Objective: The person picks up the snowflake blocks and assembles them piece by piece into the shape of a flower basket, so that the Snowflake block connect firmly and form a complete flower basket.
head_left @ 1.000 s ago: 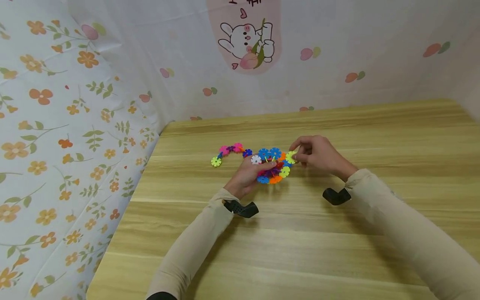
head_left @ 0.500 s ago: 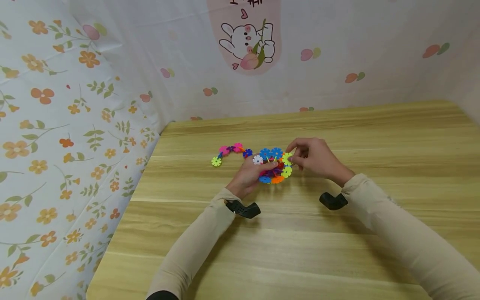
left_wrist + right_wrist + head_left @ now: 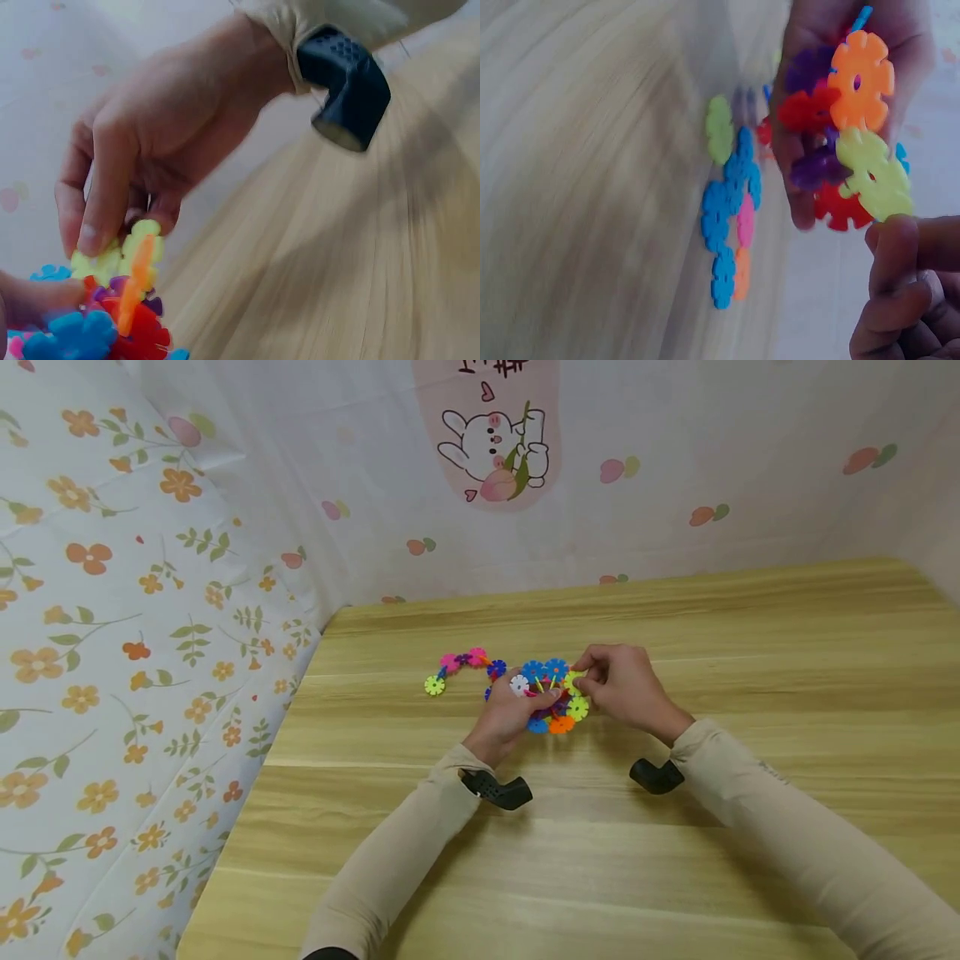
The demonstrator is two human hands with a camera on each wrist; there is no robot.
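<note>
My left hand (image 3: 504, 714) grips a round cluster of interlocking plastic snowflake discs, its thumb lying across the top. Blue discs (image 3: 555, 670), a white disc (image 3: 519, 685) and an orange disc (image 3: 562, 724) edge the cluster; red and purple ones fill its middle. At the cluster's right side, my right hand (image 3: 630, 689) pinches a yellow disc (image 3: 875, 174) between thumb and index finger. That disc touches the others in the right wrist view; whether it is slotted in cannot be seen. The left palm and fingers are mostly hidden in the head view.
A curved chain of discs (image 3: 463, 658), ending in a yellow-green one (image 3: 434, 685), extends left of the left hand; its link to the cluster is hidden. Everything is over a wooden table (image 3: 570, 877), with patterned cloth (image 3: 645, 460) behind and at left.
My right hand has moved slightly left and toward me, bringing the yellow disc against the cluster. The left hand and cluster have shifted a little right and nearer.
</note>
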